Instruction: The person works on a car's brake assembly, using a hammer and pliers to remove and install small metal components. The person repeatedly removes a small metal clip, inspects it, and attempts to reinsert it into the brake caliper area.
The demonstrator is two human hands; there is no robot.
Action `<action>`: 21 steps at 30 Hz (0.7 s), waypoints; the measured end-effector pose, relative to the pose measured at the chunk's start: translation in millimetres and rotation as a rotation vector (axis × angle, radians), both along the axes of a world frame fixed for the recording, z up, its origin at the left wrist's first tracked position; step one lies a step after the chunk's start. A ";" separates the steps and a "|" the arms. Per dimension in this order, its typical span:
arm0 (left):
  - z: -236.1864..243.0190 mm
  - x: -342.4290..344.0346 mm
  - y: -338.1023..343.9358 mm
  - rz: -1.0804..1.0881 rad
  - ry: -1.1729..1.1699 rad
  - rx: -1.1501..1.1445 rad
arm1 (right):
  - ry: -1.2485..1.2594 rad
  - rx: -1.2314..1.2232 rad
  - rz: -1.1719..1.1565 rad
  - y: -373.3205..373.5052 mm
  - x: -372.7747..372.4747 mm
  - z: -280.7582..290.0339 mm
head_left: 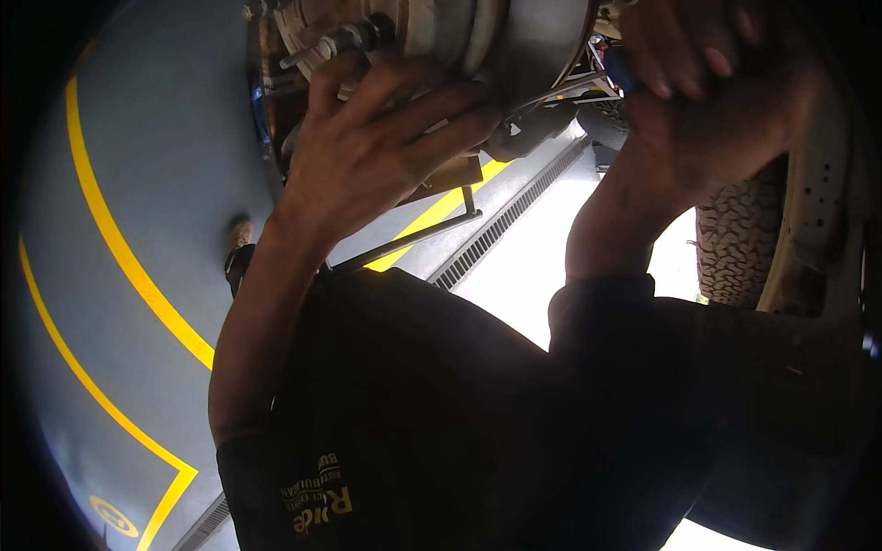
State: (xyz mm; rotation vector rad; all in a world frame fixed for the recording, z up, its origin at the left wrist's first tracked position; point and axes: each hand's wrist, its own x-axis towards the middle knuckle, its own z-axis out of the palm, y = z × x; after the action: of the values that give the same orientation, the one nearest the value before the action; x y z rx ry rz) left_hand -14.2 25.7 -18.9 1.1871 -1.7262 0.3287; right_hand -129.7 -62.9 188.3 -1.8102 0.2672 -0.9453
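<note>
My left hand (386,138) reaches up to a worn metal hub assembly (427,32) at top centre, its fingers bent over the lower part, with some fingertips hidden. Just above them a threaded stud with a nut (340,43) sticks out. At upper right, my right hand (698,101) has its fingers curled beside a small dark blue object (616,69); what it grips is hidden and too dark to name.
A treaded tyre (735,239) stands at right beside a dusty metal panel (801,230). Below the hub are a metal stand (469,202) and a floor drain grate (496,211). The grey floor has yellow lines (138,275). A shoe (239,234) shows left of my forearm.
</note>
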 end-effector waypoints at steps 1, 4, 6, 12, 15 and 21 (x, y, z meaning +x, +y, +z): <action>0.9 3.3 -0.5 0.011 -0.034 -0.010 | 0.003 0.003 0.008 0.2 -0.7 -0.3; 5.0 6.5 0.0 0.015 -0.067 -0.005 | -0.030 0.015 0.027 0.8 -2.3 -4.8; 7.6 8.4 1.1 0.006 -0.062 0.024 | -0.082 0.069 0.020 1.6 -1.3 -8.9; 32.9 24.4 9.1 -0.174 0.109 0.221 | -0.193 0.301 -0.137 15.1 16.4 -10.1; 58.7 54.8 3.6 -0.377 0.288 0.311 | -0.141 0.247 -0.016 4.3 17.2 -7.1; 80.3 54.9 -3.8 -0.263 -0.025 0.209 | -0.090 0.213 -0.043 0.3 17.6 -6.9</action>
State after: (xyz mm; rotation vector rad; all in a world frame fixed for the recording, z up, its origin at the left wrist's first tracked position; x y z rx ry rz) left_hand 40.6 21.9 61.4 1.0865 -1.9482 0.0041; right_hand -112.1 -62.6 181.4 -1.5686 0.3387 -0.9868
